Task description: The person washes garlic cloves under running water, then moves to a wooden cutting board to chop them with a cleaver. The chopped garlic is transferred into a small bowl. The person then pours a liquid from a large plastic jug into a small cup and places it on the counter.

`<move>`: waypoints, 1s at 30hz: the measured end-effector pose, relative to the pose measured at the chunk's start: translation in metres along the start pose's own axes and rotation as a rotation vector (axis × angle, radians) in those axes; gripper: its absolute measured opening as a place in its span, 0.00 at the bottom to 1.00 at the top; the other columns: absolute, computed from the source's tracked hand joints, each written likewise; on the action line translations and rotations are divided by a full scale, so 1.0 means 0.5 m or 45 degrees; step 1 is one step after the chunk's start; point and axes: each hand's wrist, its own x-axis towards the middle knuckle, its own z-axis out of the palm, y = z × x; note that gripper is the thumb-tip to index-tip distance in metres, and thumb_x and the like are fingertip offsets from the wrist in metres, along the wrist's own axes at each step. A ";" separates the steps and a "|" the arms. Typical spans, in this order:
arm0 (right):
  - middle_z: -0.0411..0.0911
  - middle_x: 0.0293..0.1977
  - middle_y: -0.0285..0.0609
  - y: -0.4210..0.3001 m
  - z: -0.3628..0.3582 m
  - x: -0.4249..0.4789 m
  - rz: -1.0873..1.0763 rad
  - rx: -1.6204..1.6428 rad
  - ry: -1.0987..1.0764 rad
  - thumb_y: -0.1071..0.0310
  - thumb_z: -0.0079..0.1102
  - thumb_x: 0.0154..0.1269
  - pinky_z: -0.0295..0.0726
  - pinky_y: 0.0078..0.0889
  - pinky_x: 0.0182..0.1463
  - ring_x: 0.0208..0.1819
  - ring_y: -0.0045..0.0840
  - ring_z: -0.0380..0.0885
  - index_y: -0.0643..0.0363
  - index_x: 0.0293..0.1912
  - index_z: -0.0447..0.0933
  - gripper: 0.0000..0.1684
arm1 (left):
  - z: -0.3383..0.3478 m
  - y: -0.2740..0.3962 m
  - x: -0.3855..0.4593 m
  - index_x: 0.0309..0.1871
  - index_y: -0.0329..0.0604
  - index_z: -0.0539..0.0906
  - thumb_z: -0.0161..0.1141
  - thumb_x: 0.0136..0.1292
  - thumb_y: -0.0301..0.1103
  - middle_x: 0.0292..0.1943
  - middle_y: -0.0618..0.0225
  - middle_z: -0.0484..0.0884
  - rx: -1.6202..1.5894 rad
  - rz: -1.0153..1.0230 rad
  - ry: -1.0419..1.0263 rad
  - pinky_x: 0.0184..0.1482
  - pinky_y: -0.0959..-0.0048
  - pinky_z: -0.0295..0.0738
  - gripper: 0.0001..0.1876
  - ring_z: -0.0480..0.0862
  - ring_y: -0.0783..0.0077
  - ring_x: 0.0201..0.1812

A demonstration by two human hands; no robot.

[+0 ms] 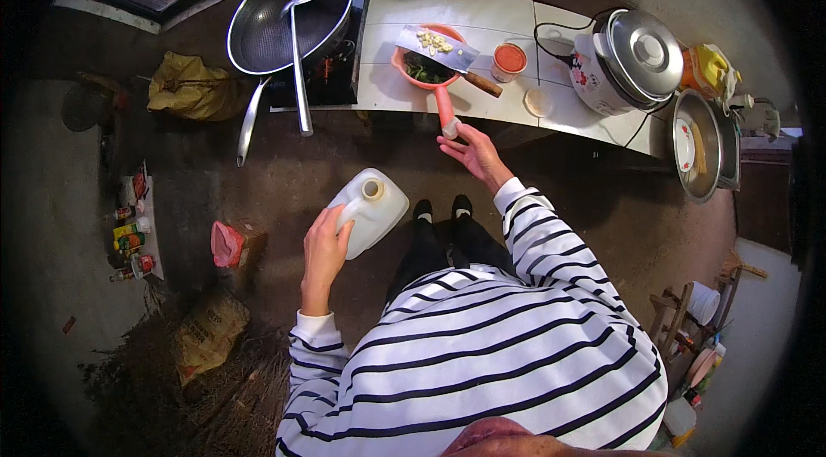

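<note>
My left hand [326, 250] grips the handle of a translucent white plastic jug [377, 218], whose mouth is uncapped. Between the fingertips of my right hand [477, 153] is a small whitish cap [451, 128], held in front of the counter edge. Just beyond it, the handle of an orange plastic strainer or basin [395, 60] juts over that edge. Leafy greens [426, 70] lie inside it. A cleaver [463, 57] with a wooden handle rests across its rim, bearing chopped pale pieces [433, 42], perhaps garlic.
A wok [258, 31] with a metal ladle [298, 63] sits on an induction cooktop [345, 76]. Right along the tiled counter [387, 5] are a tub of red seasoning [510, 60], a round lid [538, 102], a rice cooker [597, 76] and a steel basin [697, 186]. A pink-lined box [248, 241] stands on the floor.
</note>
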 end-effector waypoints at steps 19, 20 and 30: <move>0.78 0.46 0.48 -0.065 0.009 0.063 -0.150 -0.194 0.154 0.63 0.61 0.69 0.81 0.32 0.54 0.46 0.36 0.82 0.69 0.52 0.74 0.20 | -0.001 -0.056 0.085 0.52 0.40 0.80 0.64 0.62 0.29 0.43 0.53 0.81 -0.022 0.099 -0.131 0.44 0.55 0.77 0.15 0.81 0.44 0.45; 0.78 0.46 0.48 -0.073 0.007 0.070 -0.152 -0.209 0.167 0.63 0.61 0.69 0.82 0.32 0.54 0.46 0.36 0.82 0.69 0.52 0.74 0.20 | -0.001 -0.053 0.086 0.52 0.40 0.80 0.63 0.62 0.29 0.43 0.53 0.81 -0.033 0.102 -0.132 0.44 0.55 0.77 0.15 0.81 0.45 0.45; 0.76 0.46 0.44 -0.128 -0.003 0.139 -0.209 -0.244 0.187 0.63 0.64 0.67 0.82 0.31 0.53 0.45 0.35 0.81 0.67 0.48 0.76 0.18 | 0.026 -0.054 0.098 0.53 0.40 0.80 0.64 0.62 0.29 0.42 0.52 0.80 -0.057 0.117 -0.185 0.43 0.56 0.77 0.16 0.81 0.45 0.44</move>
